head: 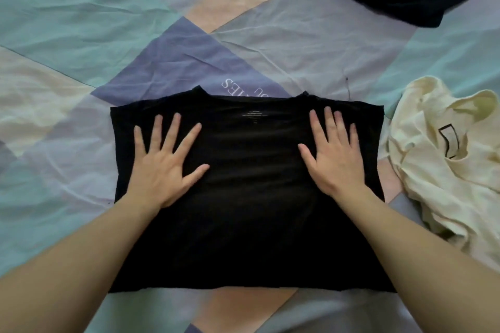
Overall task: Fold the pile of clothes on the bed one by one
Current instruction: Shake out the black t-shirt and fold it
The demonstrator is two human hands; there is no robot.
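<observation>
We press our left hand and right hand, fingers spread, flat on the black shirt at the bed's near edge, likely smoothing it for folding; cream garment waits right.

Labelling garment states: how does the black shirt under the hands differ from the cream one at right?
The black shirt lies flat with squared edges; the cream shirt is crumpled. Both hands, left hand and right hand, press the black one; nothing touches the cream. Both lie on the pastel patchwork bedsheet.
</observation>
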